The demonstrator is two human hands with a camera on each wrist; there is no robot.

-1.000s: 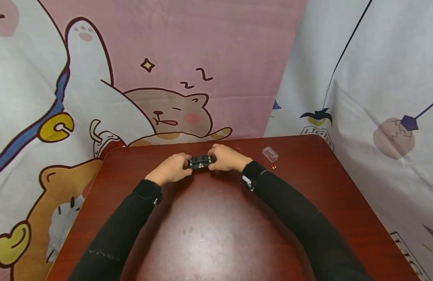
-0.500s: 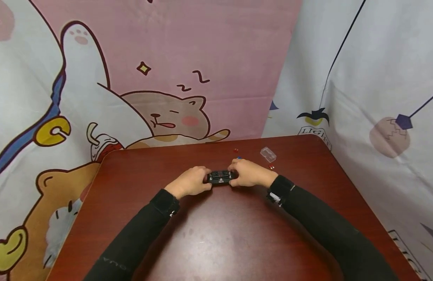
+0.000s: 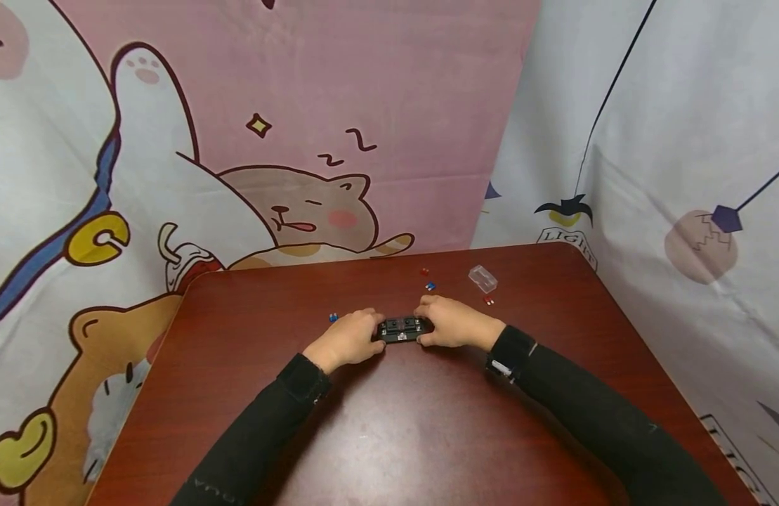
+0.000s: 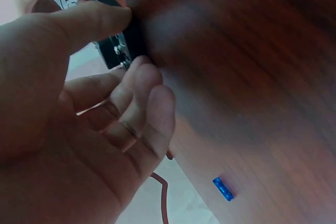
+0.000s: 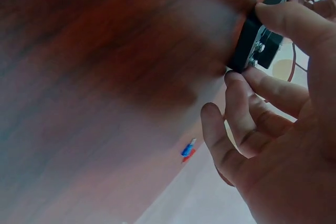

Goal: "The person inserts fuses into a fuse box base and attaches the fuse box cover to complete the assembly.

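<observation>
— Head view first: what are your hands doing?

— My left hand (image 3: 346,340) grips the left end of the black block (image 3: 403,328), thumb on top and fingers curled under its edge. My right hand (image 3: 451,323) pinches the right end the same way. Both are clamped on it, and the block rests low on the tabletop (image 3: 389,422) between them.

— Has anything changed in the last second?

— Yes. I have drawn the block nearer to me and a little to the right; it was farther back on the tabletop a second ago. My hold on both ends is the same.

— And around the hands?

— Pulling back has uncovered small pieces. A blue piece (image 3: 332,318) lies just far-left of my left hand, and the left wrist view shows it on the wood beside my fingers. Another blue piece (image 3: 430,286) and a red piece (image 3: 424,270) lie beyond my right hand. Farther right sit a clear plastic cover (image 3: 482,277) and a red bit (image 3: 488,301).

— What does that mean for the work?

— I judge the block is now set in a handier spot, with the loose pieces close by.
</observation>
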